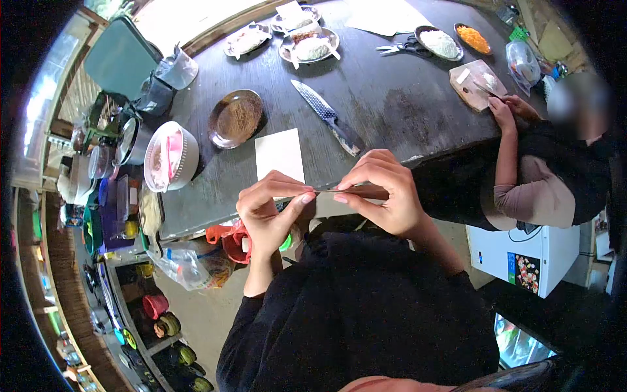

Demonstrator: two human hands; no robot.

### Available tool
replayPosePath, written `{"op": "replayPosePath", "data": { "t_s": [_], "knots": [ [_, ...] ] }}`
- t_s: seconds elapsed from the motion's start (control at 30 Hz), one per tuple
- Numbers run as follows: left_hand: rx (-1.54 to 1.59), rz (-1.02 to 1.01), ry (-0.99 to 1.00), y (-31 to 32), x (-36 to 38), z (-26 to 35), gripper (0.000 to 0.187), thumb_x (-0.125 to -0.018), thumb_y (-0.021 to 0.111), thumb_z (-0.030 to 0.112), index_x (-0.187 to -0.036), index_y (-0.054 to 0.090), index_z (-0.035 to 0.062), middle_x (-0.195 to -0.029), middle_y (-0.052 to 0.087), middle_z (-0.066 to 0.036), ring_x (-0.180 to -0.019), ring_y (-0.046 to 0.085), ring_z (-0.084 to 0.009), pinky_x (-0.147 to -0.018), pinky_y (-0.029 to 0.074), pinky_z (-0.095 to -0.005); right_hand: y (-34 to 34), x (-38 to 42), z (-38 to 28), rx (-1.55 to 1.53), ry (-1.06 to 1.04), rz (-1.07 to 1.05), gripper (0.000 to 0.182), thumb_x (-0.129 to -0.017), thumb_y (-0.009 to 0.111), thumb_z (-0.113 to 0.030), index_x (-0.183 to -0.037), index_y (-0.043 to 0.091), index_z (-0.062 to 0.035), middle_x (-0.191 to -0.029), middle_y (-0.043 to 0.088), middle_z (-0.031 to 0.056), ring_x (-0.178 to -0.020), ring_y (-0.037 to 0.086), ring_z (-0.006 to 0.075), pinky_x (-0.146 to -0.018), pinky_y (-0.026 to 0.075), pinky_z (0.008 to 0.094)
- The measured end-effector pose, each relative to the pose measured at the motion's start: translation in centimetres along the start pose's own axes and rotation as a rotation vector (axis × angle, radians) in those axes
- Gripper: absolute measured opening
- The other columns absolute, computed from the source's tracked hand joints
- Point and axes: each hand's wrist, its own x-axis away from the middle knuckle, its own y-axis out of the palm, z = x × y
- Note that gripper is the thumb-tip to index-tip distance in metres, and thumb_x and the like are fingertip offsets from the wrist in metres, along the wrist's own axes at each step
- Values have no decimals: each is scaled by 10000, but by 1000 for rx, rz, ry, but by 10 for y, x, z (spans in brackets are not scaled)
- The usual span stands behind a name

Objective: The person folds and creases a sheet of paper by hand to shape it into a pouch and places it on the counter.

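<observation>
My left hand (pixel 271 212) and my right hand (pixel 385 193) are raised in front of my body, at the table's near edge. Between the two pinches runs a thin, flat, brownish piece (pixel 326 191), seen nearly edge-on, so its kind does not show. Thumbs press from below and fingers from above. Just beyond my left hand lies a white paper sheet (pixel 279 153). A large kitchen knife (pixel 326 117) with a dimpled blade and dark handle rests beyond my hands, its handle toward me. A brown oval plate (pixel 235 119) sits left of the knife.
A white basket (pixel 189 160) holds something pink at left. Plates with white food (pixel 312 48), scissors (pixel 405 47), shredded white food (pixel 439 43) and orange food (pixel 473 39) stand at the back. At right, a co-worker's hands (pixel 506 110) work at a cutting board (pixel 467 88).
</observation>
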Motion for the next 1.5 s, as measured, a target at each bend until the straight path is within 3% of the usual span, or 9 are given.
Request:
{"op": "replayPosePath", "data": {
  "t_s": [0.07, 0.3, 0.4, 0.47, 0.57, 0.63, 0.87, 1.2, 1.5],
  "knots": [
    [25, -30, 18, -8, -4, -2, 112, -680, 742, -56, -760, 676, -13, -748, 692, -114, -695, 636, -176, -644, 481, -259, 6, -5, -3, -22, 22, 50, 134, -705, 760, -121, -760, 638, -105, -752, 642, -9, -713, 593, 184, -729, 400, 322],
    [48, -124, 50, -22, -22, -6, 128, -670, 751, -37, -774, 686, -1, -746, 690, -112, -705, 644, -180, -635, 483, -261, 13, -15, -12, 26, 96, 68, 127, -698, 764, -130, -731, 643, -110, -738, 638, -7, -714, 592, 182, -726, 399, 322],
    [-133, -321, 50, -21, -29, -1, 149, -668, 749, -10, -806, 705, 23, -754, 694, -89, -707, 650, -181, -644, 479, -269, 14, -16, -13, 129, 24, 68, 126, -689, 766, -129, -724, 645, -115, -722, 630, -5, -709, 593, 187, -727, 400, 322],
    [-129, -347, 155, -17, -31, -6, 156, -669, 745, 15, -819, 717, 45, -765, 699, -56, -711, 653, -178, -662, 475, -279, 13, -17, -16, 162, 32, 54, 133, -675, 772, -123, -716, 646, -119, -709, 623, -5, -702, 592, 194, -731, 405, 323],
    [-129, -363, 148, -16, -31, -8, 126, -674, 740, 19, -793, 715, 49, -776, 704, -41, -714, 656, -176, -670, 471, -286, 6, -12, -19, 142, 57, 70, 195, -603, 787, -14, -709, 636, -77, -704, 631, 26, -701, 597, 188, -719, 429, 309],
    [-127, -372, 152, -13, -31, -8, 122, -671, 742, 19, -786, 715, 49, -776, 705, -45, -711, 656, -177, -665, 469, -285, 3, -6, -20, 126, 91, 95, 199, -597, 790, -15, -706, 634, -74, -706, 635, 26, -703, 598, 188, -717, 435, 309],
    [-84, -354, 182, 7, -25, -7, 124, -670, 741, -3, -783, 706, 34, -758, 703, -46, -691, 650, -169, -654, 471, -281, -22, 18, -27, 129, 204, 149, 179, -604, 785, -16, -705, 644, -59, -726, 652, 29, -742, 599, 184, -757, 456, 313],
    [-8, -272, 61, 44, 4, -2, 87, -695, 743, -13, -760, 687, 4, -736, 691, -88, -668, 629, -172, -631, 474, -270, -62, 58, -24, 116, 129, 167, 137, -626, 772, -22, -701, 666, -68, -734, 643, 22, -735, 600, 182, -813, 447, 353],
    [-42, -165, -29, 60, 37, 4, 99, -699, 739, -34, -769, 677, -3, -760, 689, -103, -688, 634, -177, -648, 484, -273, -73, 79, -4, -168, 143, 136, 105, -678, 743, -2, -726, 657, -39, -744, 642, 47, -727, 592, 176, -829, 434, 369]
  ]
}}
